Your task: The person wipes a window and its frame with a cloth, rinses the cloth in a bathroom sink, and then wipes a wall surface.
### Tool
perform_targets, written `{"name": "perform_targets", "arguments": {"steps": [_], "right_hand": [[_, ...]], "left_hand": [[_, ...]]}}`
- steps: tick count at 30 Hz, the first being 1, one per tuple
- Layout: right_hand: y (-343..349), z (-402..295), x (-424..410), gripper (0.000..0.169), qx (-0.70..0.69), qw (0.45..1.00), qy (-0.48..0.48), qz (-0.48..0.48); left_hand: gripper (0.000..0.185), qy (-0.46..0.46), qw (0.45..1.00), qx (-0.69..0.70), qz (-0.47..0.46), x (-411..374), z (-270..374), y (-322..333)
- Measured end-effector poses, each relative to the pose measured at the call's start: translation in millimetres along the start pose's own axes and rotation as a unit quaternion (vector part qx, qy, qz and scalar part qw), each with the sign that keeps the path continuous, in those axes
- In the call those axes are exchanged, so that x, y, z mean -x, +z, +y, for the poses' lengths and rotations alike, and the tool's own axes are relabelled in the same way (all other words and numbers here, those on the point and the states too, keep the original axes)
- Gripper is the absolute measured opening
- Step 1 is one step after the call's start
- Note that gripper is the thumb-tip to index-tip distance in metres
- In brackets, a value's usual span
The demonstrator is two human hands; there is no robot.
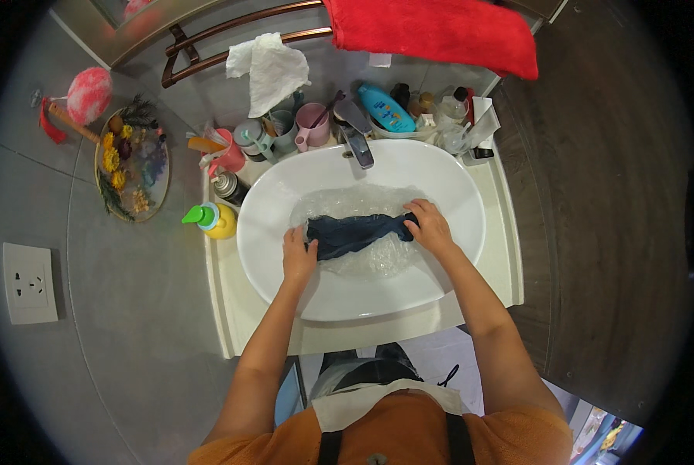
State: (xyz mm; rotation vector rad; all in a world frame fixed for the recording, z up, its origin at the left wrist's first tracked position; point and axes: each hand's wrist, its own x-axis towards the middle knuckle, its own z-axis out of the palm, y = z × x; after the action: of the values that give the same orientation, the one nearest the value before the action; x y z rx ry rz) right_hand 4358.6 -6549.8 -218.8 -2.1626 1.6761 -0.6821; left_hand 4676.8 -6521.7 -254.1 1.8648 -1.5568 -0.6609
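A dark blue piece of cloth is stretched sideways across shallow, rippled water in the white oval washbasin. My left hand grips its left end between thumb and fingers. At the other end, my right hand pinches the bunched tip of the cloth. Parts of both ends are hidden by my fingers. The dark metal faucet juts over the basin's far rim, beyond the cloth.
Behind the basin stand a pink mug, a blue bottle and several small containers. A yellow pump bottle and a dark spray can are at the left. A red towel and a white cloth hang on the rail above.
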Motion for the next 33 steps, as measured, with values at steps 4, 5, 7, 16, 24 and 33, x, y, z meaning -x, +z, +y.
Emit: {"name": "perform_targets", "arguments": {"steps": [4, 5, 7, 16, 24, 33], "right_hand": [[28, -5, 11, 0.028, -0.041, 0.992, 0.04, -0.109], [37, -10, 13, 0.028, -0.046, 0.994, 0.016, -0.101], [56, -22, 15, 0.029, -0.058, 0.994, -0.034, -0.086], [97, -27, 31, 0.027, 0.071, 0.969, 0.109, -0.211], [41, -20, 35, 0.018, -0.256, 0.964, 0.03, -0.067], [-90, -115, -24, 0.019, -0.253, 0.963, 0.037, 0.089]], "left_hand": [[0.05, 0.129, 0.953, -0.201, -0.186, 3, 10, -5], [0.05, 0.117, 0.949, -0.211, -0.201, 6, 9, -2], [0.05, 0.091, 0.941, -0.232, -0.229, 12, 4, 8], [0.031, 0.214, 0.909, -0.285, -0.216, 20, -2, 10], [0.016, 0.134, 0.987, 0.07, -0.048, 11, 14, -24], [0.017, 0.09, 0.945, 0.308, -0.07, -18, 106, -117]]}}
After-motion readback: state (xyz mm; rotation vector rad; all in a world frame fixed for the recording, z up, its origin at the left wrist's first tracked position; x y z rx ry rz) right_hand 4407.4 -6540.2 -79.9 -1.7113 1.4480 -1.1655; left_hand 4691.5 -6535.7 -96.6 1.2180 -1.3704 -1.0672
